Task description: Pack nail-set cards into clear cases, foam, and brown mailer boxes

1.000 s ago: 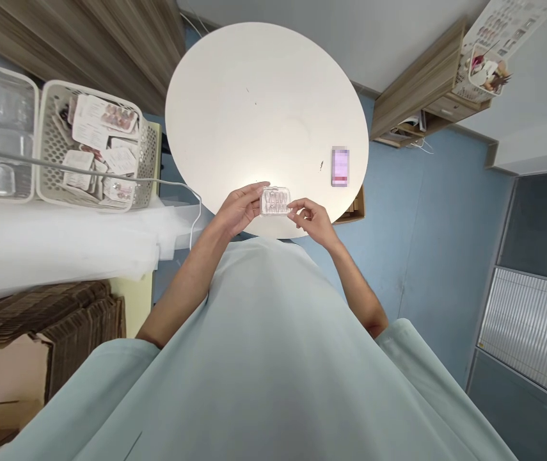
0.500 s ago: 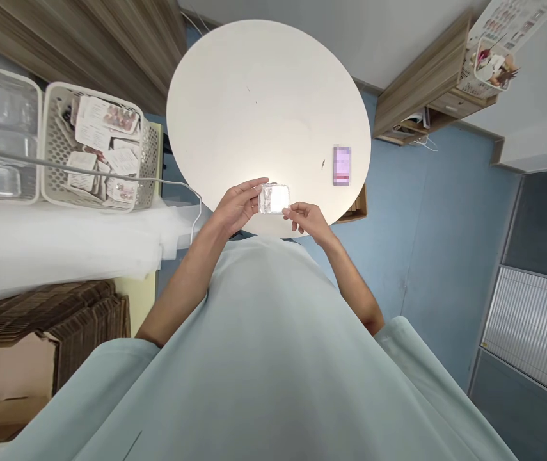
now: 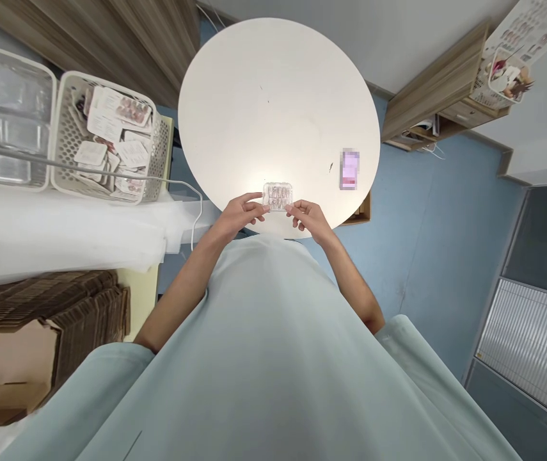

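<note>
A small see-through plastic case of press-on nails [image 3: 277,195] is held near the front edge of the round white table [image 3: 273,83]. Two rows of nail-shaped pieces show through it. My left hand [image 3: 243,214] grips its lower left corner with the thumb, and the index finger reaches along its left side. At the lower right corner, my right hand [image 3: 308,219] pinches the case between thumb and fingers, the other fingers curled beneath. Whether the case rests on the tabletop or is just above it I cannot tell.
A phone-like object with a blurred screen [image 3: 349,169] lies on the table's right side. To the left stand a white basket of packaged cards [image 3: 155,150], a bin of clear plastic boxes [image 3: 53,137], white sheeting [image 3: 62,230] and folded cardboard [image 3: 86,301]. A cable crosses there.
The case's face was washed out by glare; its rows of nails now show. My left fingers have shifted lower on the case. The whole view has shifted slightly.
</note>
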Tool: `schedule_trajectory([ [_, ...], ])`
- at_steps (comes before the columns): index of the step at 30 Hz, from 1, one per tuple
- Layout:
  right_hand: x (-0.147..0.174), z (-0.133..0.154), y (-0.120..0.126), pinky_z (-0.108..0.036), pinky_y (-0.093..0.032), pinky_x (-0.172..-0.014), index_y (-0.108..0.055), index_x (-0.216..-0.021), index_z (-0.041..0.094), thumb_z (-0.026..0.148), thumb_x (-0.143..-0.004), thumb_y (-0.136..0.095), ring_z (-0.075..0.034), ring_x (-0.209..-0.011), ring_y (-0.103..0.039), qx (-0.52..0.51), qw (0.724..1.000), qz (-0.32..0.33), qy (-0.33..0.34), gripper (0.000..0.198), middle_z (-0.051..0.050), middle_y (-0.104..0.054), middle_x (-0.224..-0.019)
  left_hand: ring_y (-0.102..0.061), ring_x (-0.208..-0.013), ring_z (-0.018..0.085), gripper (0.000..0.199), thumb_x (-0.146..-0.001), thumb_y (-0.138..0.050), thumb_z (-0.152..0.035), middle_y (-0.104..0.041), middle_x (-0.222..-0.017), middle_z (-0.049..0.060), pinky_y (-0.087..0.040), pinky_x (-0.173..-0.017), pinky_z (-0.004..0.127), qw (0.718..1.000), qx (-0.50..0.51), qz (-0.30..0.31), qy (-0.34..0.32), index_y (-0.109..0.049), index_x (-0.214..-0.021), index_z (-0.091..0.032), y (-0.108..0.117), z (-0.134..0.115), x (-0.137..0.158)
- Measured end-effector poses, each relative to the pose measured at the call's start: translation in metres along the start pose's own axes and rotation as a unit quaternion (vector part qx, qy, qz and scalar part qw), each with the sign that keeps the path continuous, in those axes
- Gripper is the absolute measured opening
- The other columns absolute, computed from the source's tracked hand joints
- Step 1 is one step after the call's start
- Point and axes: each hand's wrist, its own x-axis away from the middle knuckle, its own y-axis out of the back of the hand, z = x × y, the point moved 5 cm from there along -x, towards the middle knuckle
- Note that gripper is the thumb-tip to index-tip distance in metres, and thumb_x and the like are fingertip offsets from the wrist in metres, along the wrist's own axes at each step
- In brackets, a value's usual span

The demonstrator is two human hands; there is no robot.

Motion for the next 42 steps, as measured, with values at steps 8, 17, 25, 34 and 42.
schedule_trajectory([
  [8,-0.012,0.003,-0.015,-0.022,-0.043,-0.049,-0.071,-0.086,0.022,0.076,-0.078,-0.089,-0.01,-0.064,-0.061,0.023,0.999,0.021,-0.019,0.058,-0.005,-0.077,-0.095,-0.073,-0.084,0.025,0.073,-0.078,-0.097,-0.05,-0.078,-0.09,0.005,-0.057,-0.084,0.039,0.999,0.03,-0.021,-0.001,-0.073,-0.14,-0.021,0.014,0.003,0.002],
  [17,-0.036,-0.004,-0.044,-0.021,-0.044,-0.048,-0.072,-0.087,0.021,0.068,-0.086,-0.089,-0.009,-0.061,-0.061,0.053,0.998,0.007,-0.021,0.05,-0.005,-0.08,-0.096,-0.075,-0.077,0.023,0.072,-0.076,-0.098,-0.051,-0.081,-0.091,0.005,-0.063,-0.081,0.039,0.998,0.001,-0.056,-0.021,-0.073,-0.136,-0.021,0.048,0.015,-0.009],
  [25,-0.105,-0.05,-0.097,-0.02,-0.044,-0.049,-0.072,-0.08,0.017,0.036,-0.101,-0.081,-0.007,-0.057,-0.063,0.106,0.99,0.0,-0.089,0.03,-0.007,-0.082,-0.098,-0.081,-0.083,0.028,0.04,-0.075,-0.097,-0.037,-0.082,-0.092,0.008,-0.061,-0.089,0.041,0.986,-0.039,-0.162,0.016,-0.073,-0.103,-0.021,0.097,0.069,-0.056],
  [34,-0.15,-0.09,-0.15,-0.019,-0.047,-0.053,-0.068,-0.075,0.015,0.02,-0.108,-0.072,-0.007,-0.056,-0.063,0.141,0.97,-0.034,-0.195,0.033,-0.007,-0.082,-0.091,-0.082,-0.095,0.027,0.022,-0.095,-0.078,-0.032,-0.085,-0.098,0.006,-0.057,-0.099,0.036,0.954,-0.226,-0.159,0.118,-0.074,-0.113,-0.02,0.134,0.095,-0.081],
  [42,-0.148,-0.102,-0.162,-0.019,-0.05,-0.055,-0.068,-0.076,0.015,0.019,-0.107,-0.071,-0.007,-0.057,-0.064,0.139,0.968,-0.036,-0.206,0.031,-0.009,-0.081,-0.095,-0.082,-0.095,0.025,0.029,-0.097,-0.074,-0.033,-0.086,-0.119,0.008,-0.058,-0.097,0.033,0.94,-0.282,-0.135,0.139,-0.077,-0.123,-0.021,0.14,0.102,-0.081],
])
